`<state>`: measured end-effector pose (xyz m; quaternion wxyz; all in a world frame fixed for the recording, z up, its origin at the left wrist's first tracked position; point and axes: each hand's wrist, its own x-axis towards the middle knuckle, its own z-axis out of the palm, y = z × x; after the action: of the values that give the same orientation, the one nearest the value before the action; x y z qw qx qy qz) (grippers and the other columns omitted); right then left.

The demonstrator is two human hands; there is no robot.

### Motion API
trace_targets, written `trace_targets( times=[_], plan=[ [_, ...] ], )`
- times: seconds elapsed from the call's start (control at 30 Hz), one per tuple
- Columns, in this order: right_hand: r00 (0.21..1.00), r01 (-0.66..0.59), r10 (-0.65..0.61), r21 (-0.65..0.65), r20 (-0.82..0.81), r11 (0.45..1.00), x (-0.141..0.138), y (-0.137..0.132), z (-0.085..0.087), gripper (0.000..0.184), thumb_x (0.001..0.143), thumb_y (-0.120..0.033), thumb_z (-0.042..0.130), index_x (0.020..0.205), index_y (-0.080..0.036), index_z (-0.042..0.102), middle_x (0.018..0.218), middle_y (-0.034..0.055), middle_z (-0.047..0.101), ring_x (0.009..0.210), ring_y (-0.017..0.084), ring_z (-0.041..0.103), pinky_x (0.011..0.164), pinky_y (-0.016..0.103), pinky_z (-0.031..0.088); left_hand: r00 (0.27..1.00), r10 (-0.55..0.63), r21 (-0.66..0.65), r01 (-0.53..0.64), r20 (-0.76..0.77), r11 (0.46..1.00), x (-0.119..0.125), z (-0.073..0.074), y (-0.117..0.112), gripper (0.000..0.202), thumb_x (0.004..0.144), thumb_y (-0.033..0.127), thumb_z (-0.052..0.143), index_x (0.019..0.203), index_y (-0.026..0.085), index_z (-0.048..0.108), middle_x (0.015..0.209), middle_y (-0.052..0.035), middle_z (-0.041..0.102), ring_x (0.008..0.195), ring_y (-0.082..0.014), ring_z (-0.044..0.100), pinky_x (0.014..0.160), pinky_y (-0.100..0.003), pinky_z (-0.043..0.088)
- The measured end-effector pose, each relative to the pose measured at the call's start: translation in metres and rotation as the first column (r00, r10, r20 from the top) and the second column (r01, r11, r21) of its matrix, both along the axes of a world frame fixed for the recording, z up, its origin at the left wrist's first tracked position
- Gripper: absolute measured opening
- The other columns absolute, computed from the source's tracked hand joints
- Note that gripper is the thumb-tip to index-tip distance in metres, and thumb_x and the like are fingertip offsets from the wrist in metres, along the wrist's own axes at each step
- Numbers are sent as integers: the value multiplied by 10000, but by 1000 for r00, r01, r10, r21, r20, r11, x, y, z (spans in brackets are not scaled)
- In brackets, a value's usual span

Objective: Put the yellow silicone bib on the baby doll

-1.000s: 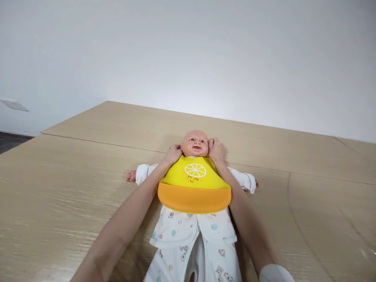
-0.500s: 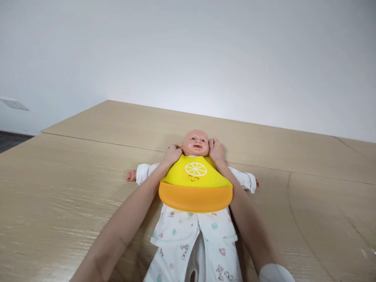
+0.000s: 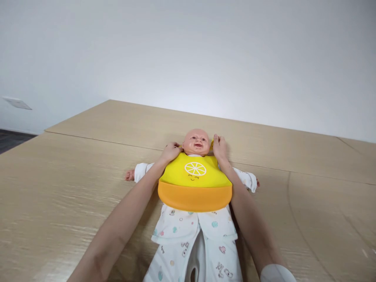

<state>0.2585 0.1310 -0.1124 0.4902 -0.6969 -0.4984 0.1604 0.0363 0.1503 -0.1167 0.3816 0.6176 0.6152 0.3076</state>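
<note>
left hand [image 3: 170, 152]: curled against the left side of the doll's neck, at the bib's collar; whether anything is gripped cannot be told.
right hand [image 3: 219, 147]: fingers pinched together beside the head, a yellow strap end [image 3: 211, 145] apparently held between them.
why: the collar is held from both sides, so the bib stays centred under the chin.
silicone bib [image 3: 194, 176]: yellow and orange, lemon-slice print, laid flat on the chest.
baby doll [image 3: 196, 143]: on its back, arms spread, in printed white pyjamas [image 3: 176, 227].
pale wood-grain table [image 3: 73, 188]: the doll is lying on it, before a white wall [image 3: 188, 51].
</note>
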Motion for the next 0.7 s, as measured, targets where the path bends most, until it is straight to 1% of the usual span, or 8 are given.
trace_targets(
  times=[0.1, 0.2, 0.3, 0.43, 0.5, 0.6, 0.67, 0.7],
  plan=[
    [996, -15, 16, 15, -84, 1000, 4, 3, -3, 323, 907, -448, 350, 800, -161, 450, 787, 28, 537, 692, 111, 481, 630, 216, 339, 999, 14, -9, -13, 45, 1000, -3, -1, 4, 354, 606, 322, 664, 914, 156, 610, 845, -96, 685, 772, -217, 632, 586, -258, 448],
    [984, -32, 36, 26, -176, 999, 8, 6, -4, 323, 869, -464, 420, 836, -148, 481, 826, 35, 559, 701, 104, 498, 627, 206, 364, 988, 8, -31, -3, 155, 1000, -4, -1, 5, 381, 613, 281, 655, 966, 157, 584, 795, -67, 671, 690, -183, 618, 550, -242, 440],
    [957, -68, 79, 48, -280, 997, 9, 8, -2, 326, 822, -454, 493, 911, -140, 501, 899, 46, 575, 742, 102, 521, 626, 193, 404, 970, -18, -31, 27, 244, 999, -6, 1, 2, 324, 621, 237, 625, 936, 170, 592, 700, -24, 649, 579, -149, 580, 497, -231, 412],
    [907, -169, 155, -1, -392, 986, 8, 6, 0, 295, 780, -307, 522, 1038, -168, 487, 960, 47, 578, 752, 111, 564, 578, 196, 458, 972, -21, 8, 20, 232, 1000, -7, 5, 0, 268, 605, 187, 598, 873, 174, 603, 629, 3, 619, 527, -132, 542, 468, -224, 378],
    [876, -231, 193, -33, -443, 972, 8, 3, -1, 394, 757, -249, 513, 1145, -215, 453, 991, 42, 589, 732, 119, 589, 560, 213, 482, 973, -20, 18, 16, 230, 1000, -7, 6, -1, 248, 612, 191, 593, 859, 173, 601, 614, 9, 607, 525, -130, 536, 464, -222, 370],
    [796, -345, 250, -74, -551, 936, 8, -1, -3, 584, 750, -271, 528, 1302, -299, 342, 976, 34, 622, 691, 146, 617, 556, 268, 511, 975, -29, 22, 25, 222, 999, -6, 5, -1, 240, 618, 202, 593, 856, 172, 604, 598, 12, 592, 521, -129, 529, 457, -221, 361],
    [743, -389, 264, -76, -615, 918, 9, -4, -2, 673, 741, -290, 550, 1352, -325, 271, 931, 25, 638, 664, 158, 621, 547, 286, 511, 974, -26, 17, 22, 227, 1000, -6, 3, 0, 253, 616, 208, 598, 866, 173, 608, 623, 5, 606, 533, -132, 538, 464, -223, 372],
    [720, -391, 267, -56, -641, 919, 10, -6, 0, 688, 730, -273, 557, 1353, -320, 267, 917, 20, 642, 665, 153, 621, 550, 277, 508, 972, -21, 14, 19, 235, 1000, -6, 1, 1, 260, 615, 210, 600, 872, 174, 608, 642, 0, 616, 543, -134, 545, 470, -225, 381]
  ],
)
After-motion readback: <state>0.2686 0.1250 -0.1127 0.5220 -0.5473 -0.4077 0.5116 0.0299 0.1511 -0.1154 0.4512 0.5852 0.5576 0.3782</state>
